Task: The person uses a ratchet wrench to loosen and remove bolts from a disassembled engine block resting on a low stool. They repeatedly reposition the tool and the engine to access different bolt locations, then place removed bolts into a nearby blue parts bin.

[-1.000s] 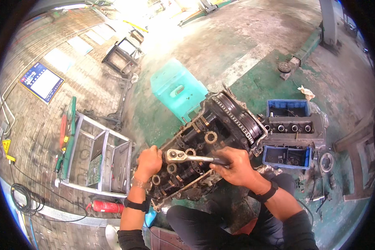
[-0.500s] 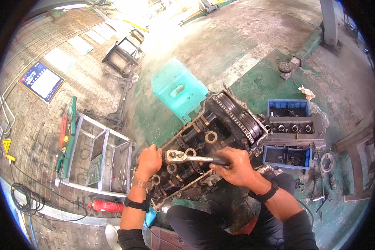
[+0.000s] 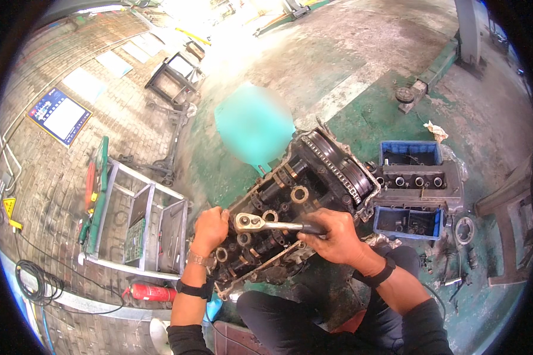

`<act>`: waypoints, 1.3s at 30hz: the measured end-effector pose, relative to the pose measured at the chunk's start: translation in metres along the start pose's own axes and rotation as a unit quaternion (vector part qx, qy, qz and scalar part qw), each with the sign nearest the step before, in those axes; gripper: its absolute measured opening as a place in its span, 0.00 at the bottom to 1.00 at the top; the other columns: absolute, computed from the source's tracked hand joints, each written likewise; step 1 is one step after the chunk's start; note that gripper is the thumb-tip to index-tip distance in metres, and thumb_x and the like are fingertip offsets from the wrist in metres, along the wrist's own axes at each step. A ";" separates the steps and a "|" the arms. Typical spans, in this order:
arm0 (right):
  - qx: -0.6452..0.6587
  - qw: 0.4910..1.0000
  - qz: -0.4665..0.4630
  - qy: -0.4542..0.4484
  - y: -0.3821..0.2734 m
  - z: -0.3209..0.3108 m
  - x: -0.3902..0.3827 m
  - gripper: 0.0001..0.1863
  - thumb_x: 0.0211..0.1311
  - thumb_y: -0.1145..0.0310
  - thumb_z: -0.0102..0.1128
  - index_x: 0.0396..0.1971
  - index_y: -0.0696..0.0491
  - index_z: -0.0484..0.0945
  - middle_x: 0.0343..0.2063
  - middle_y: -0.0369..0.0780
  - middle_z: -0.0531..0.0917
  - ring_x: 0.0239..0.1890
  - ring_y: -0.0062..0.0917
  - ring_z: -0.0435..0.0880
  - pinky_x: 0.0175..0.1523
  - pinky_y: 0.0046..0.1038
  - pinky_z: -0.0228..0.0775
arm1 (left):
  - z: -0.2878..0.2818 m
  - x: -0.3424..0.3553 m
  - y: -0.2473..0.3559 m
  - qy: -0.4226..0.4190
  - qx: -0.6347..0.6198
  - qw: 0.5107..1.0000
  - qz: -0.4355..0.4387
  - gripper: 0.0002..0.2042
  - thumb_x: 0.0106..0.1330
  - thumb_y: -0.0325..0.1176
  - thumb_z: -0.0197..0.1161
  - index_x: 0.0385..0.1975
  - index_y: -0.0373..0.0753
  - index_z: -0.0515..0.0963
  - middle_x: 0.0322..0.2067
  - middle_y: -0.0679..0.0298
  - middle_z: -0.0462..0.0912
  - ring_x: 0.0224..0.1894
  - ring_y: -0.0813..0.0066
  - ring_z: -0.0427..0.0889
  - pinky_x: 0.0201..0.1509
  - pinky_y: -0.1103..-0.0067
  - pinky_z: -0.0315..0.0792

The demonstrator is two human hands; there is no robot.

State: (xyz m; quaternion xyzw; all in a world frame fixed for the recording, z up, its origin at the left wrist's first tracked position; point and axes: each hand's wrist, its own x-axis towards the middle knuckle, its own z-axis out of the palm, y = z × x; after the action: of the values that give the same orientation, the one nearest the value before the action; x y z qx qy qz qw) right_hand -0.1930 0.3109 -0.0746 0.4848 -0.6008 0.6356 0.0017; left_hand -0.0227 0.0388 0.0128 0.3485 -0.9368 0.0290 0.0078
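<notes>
Clearly, right grip (image 3: 333, 235) clasps ratchet handle (image 3: 312, 228), ratchet head (image 3: 248, 222) leftward over engine (image 3: 284, 204); left grip (image 3: 212, 228) unclear.

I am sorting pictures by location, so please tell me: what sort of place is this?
Probably a vehicle repair workshop: an opened engine sits in the middle, the right hand grips a ratchet wrench above it, and blue bins with small parts stand at the right.

Left hand (image 3: 211, 227) a touch farther left, turquoise stool (image 3: 253, 123) now blurry.
</notes>
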 end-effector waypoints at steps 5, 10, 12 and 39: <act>-0.005 1.000 0.004 -0.001 0.000 0.000 0.000 0.18 0.49 0.65 0.76 0.37 0.58 0.82 0.29 0.45 0.83 0.29 0.39 0.84 0.33 0.34 0.76 | -0.002 -0.006 0.000 0.020 -0.057 0.998 -0.002 0.17 0.69 0.43 0.56 0.32 0.31 0.80 0.32 0.40 0.82 0.41 0.38 0.81 0.45 0.54 0.73; -0.002 1.000 0.012 -0.003 0.000 0.001 0.000 0.18 0.49 0.64 0.76 0.35 0.58 0.82 0.29 0.44 0.83 0.29 0.39 0.84 0.33 0.35 0.77 | 0.000 -0.002 -0.001 0.019 -0.023 0.999 0.023 0.17 0.68 0.42 0.58 0.30 0.31 0.79 0.31 0.41 0.82 0.40 0.38 0.81 0.44 0.54 0.73; -0.002 1.000 0.014 -0.003 -0.001 0.000 0.000 0.18 0.49 0.64 0.76 0.36 0.58 0.82 0.29 0.44 0.83 0.29 0.39 0.84 0.33 0.35 0.77 | 0.000 0.000 -0.001 0.010 -0.018 1.000 0.013 0.17 0.68 0.42 0.58 0.30 0.31 0.79 0.31 0.41 0.82 0.40 0.38 0.81 0.44 0.55 0.73; 0.003 1.000 0.002 0.001 -0.002 0.000 0.001 0.16 0.48 0.66 0.76 0.34 0.58 0.82 0.28 0.44 0.83 0.29 0.39 0.84 0.33 0.35 0.77 | -0.002 -0.003 -0.001 0.032 -0.050 0.998 0.027 0.15 0.66 0.40 0.61 0.30 0.30 0.77 0.29 0.42 0.81 0.39 0.38 0.80 0.42 0.56 0.72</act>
State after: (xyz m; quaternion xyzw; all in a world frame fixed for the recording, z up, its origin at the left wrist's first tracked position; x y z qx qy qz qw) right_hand -0.1925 0.3109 -0.0725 0.4828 -0.5995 0.6383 -0.0002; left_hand -0.0202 0.0401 0.0150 0.3215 -0.9453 -0.0061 0.0548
